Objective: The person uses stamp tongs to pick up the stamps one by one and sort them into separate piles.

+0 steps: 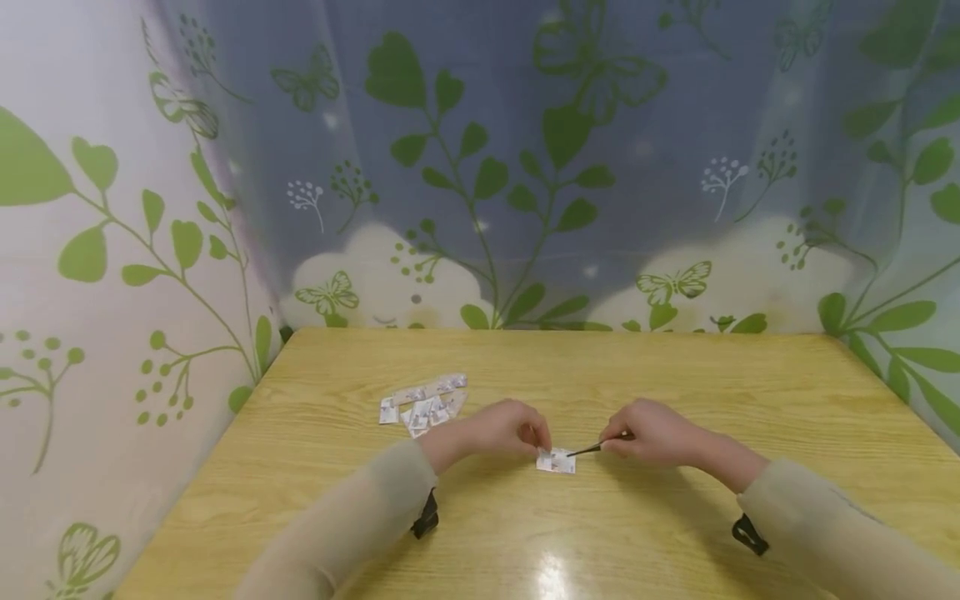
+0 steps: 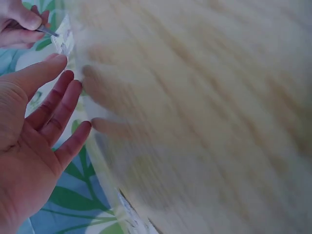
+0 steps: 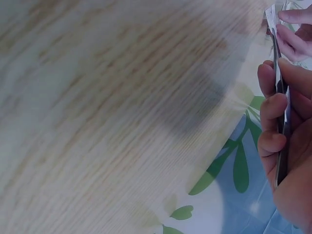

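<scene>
A small printed slip (image 1: pixel 557 462) lies midway between the side edges of a wood-grained table (image 1: pixel 675 367) as a right hand (image 1: pixel 654 433) grips tweezers (image 1: pixel 590 449) against it and a left hand (image 1: pixel 501 427) touches it, whether pinching unclear, with similar slips (image 1: pixel 422 412) piled nearer the left edge.

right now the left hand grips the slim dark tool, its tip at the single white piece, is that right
Wrong hand: the right hand grips the slim dark tool, as the right wrist view shows. Its tip is indeed at the single white piece.
</scene>
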`<state>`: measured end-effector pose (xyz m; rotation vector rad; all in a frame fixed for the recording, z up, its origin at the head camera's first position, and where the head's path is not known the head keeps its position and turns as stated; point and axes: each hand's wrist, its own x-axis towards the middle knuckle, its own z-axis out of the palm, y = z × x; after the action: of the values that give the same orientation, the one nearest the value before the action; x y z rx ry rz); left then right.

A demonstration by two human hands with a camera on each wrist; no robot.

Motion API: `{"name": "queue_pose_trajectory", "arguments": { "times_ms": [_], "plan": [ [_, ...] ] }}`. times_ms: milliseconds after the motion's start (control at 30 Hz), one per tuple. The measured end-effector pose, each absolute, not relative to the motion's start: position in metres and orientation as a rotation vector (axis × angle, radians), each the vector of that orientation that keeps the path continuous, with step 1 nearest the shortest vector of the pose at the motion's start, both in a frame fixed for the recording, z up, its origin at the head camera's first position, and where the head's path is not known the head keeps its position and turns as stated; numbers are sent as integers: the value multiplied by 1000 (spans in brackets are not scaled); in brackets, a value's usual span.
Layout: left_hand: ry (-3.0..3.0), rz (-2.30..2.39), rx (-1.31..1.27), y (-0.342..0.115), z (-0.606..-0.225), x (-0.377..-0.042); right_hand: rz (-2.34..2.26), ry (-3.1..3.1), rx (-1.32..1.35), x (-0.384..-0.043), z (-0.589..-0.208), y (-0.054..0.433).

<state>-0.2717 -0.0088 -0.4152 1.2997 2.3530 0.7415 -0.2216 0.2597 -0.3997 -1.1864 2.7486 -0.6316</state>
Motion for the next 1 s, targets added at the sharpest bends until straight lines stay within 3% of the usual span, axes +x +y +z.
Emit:
{"name": "queue_pose_trajectory", "arguments": {
  "times_ms": [400, 1000],
  "plan": [
    [2372, 592, 1367, -3, -422, -277, -573, 2789, -1141, -227, -404, 256],
    [2384, 564, 1349, -3, -419, -275, -579, 2859, -974, -204, -409, 251]
  ]
}}
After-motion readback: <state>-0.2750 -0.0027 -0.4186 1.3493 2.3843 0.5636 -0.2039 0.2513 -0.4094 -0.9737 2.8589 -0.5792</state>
